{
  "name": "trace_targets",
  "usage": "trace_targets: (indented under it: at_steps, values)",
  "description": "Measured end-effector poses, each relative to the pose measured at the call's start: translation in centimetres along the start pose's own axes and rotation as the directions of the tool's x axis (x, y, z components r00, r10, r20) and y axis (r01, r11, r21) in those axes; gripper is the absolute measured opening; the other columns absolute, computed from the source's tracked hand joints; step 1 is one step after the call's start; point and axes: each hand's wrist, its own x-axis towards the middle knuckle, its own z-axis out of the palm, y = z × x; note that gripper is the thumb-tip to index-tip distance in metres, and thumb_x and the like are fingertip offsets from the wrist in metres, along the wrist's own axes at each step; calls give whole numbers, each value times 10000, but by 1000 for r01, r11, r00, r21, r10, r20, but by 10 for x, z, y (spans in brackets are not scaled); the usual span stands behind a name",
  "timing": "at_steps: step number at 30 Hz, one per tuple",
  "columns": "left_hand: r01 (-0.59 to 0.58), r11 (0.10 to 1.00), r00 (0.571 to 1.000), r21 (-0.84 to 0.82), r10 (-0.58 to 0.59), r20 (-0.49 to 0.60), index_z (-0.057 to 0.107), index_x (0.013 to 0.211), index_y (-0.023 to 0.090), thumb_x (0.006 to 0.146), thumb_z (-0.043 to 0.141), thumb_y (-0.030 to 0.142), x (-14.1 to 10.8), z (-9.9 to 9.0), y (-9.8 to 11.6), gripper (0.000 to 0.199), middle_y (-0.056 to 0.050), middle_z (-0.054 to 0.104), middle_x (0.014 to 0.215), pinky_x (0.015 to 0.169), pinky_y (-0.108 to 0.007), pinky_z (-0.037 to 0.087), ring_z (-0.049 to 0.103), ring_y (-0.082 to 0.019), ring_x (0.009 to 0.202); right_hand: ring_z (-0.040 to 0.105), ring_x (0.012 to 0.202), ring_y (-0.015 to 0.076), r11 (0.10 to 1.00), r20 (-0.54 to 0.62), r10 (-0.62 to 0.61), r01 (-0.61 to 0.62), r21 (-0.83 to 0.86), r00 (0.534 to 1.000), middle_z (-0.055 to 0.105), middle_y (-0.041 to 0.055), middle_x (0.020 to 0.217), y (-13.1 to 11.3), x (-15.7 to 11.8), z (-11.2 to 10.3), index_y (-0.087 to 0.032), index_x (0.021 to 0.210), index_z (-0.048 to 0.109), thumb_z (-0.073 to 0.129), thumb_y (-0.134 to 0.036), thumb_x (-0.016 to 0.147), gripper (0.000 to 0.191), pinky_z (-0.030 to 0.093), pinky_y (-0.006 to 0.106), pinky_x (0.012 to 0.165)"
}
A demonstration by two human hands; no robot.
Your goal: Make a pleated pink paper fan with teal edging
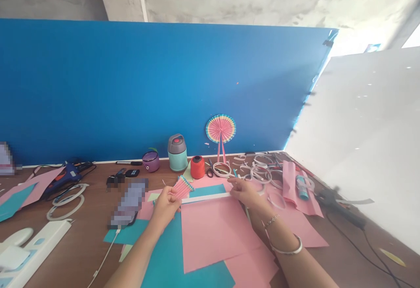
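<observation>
My left hand (166,202) is closed in a pinch on a folded pink paper fan (182,186) with narrow pleats and a blue-and-yellow edge. A white strip (206,198) stretches from beside those fingers across the top edge of a pink paper sheet (216,231). At the strip's other end is my right hand (244,192), its thumb and fingers closing on that end and its index finger reaching left. Blue paper (164,244) lies under the pink sheet. Behind the hands, a finished round pink fan (221,129) stands against the blue panel.
A red thread spool (197,168), a mint flask (177,153) and a purple cup (151,161) line the back. White rings (261,174) and paper scraps crowd the right. On the left lie a phone (129,202), a glue gun (70,172) and a power strip (39,253).
</observation>
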Motion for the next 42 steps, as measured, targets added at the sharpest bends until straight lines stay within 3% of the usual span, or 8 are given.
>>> trace_targets:
  at_steps: [13,20,32,42]
  values:
    - [69,963,997,260,-73,6,396,894,233,745,459,47,9,8,-14,247,79,531,582,396,-179,354,619,-131,539,564,674,152,934,-56,-15,-6,-358,998,596,-10,718,0,-2,15,-196,1121,546,433,-128,726,416,360,231,594]
    - [-34,870,998,492,52,-23,460,939,221,781,468,46,-7,12,0,236,26,590,686,574,-228,350,620,-173,722,565,675,159,928,-59,-21,-3,-373,998,599,-6,705,-1,-2,16,-177,1116,546,423,-120,739,401,352,235,593]
    - [-108,763,992,637,125,18,456,1017,207,817,382,17,-14,19,-3,286,-29,651,794,621,-252,364,643,-216,852,559,634,162,928,-45,-21,3,-373,999,585,-7,667,-3,-4,14,-163,1080,574,415,-167,746,370,361,244,571]
    - [-72,754,997,653,56,46,427,1049,213,830,366,33,-15,20,-3,289,-37,649,852,644,-280,377,638,-240,881,518,557,154,928,-12,-2,-3,-373,1000,535,-28,573,-4,-8,12,-186,1064,576,397,-230,765,351,321,245,528]
